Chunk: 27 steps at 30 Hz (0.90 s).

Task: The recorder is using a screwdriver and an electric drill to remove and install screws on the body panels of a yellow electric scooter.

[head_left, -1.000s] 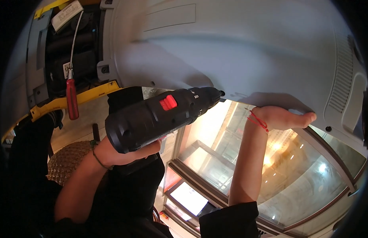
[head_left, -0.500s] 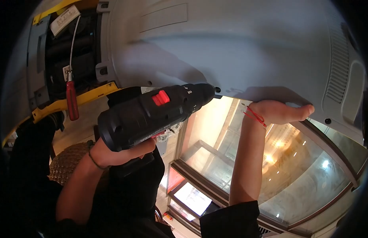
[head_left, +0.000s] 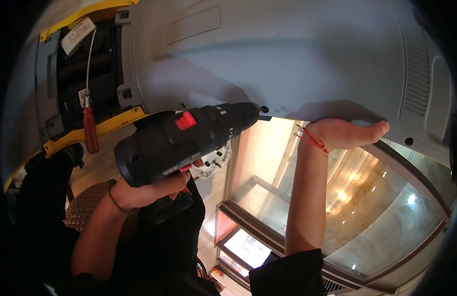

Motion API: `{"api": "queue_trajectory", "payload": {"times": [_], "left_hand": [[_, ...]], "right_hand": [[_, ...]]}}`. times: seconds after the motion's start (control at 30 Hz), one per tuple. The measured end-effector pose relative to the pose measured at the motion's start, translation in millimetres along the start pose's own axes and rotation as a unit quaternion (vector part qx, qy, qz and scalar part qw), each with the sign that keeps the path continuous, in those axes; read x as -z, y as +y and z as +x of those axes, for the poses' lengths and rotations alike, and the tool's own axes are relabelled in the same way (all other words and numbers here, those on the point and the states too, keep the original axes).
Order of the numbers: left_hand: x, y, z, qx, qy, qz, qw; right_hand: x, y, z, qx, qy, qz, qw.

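Drill (head_left: 174, 145) sits nearest my view, grasped by its handle in the left grip (head_left: 147, 194), long axis slanting from lower left up to the right. The relation I watch is at its nose: a dark round hole (head_left: 264, 109) near the lower edge of the grey panel (head_left: 297, 59) lies just right of the tip; I can't tell whether they touch. Farther right, the right grip (head_left: 343, 133) rests along that edge, nearer the hole than the left one, thumb stretched out, fingers hidden, so I can't tell if it's clenched. Beyond them, below, stands a glass cabinet (head_left: 406, 227).
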<state>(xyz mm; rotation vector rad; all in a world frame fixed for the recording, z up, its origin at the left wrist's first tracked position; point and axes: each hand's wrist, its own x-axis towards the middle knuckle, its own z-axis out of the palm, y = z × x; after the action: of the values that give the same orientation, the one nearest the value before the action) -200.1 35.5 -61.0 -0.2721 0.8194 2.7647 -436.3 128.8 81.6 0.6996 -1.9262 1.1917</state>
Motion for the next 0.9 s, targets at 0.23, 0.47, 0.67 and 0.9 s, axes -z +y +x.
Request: {"api": "queue_trajectory", "payload": {"times": [0.23, 0.47, 0.67, 0.9], "left_hand": [[-11.4, 12.4, -3.4, -0.020, 0.038, -0.065, 0.997], [-23.1, 27.6, -9.9, 0.002, 0.076, -0.027, 0.997], [-26.3, 43.0, -3.8, -0.029, 0.096, 0.075, 0.992], [19.8, 110.3, -83.1, -0.041, 0.216, 0.101, 0.970]], "right_hand": [[0.3, -2.9, -2.8, -0.048, -0.014, 0.029, 0.998], [3.6, -3.3, -3.1, -0.097, 0.023, 0.064, 0.993], [39.8, -13.5, -51.4, -0.227, -0.030, 0.088, 0.970], [103.3, -6.4, -193.9, -0.551, -0.126, 0.089, 0.820]]}}
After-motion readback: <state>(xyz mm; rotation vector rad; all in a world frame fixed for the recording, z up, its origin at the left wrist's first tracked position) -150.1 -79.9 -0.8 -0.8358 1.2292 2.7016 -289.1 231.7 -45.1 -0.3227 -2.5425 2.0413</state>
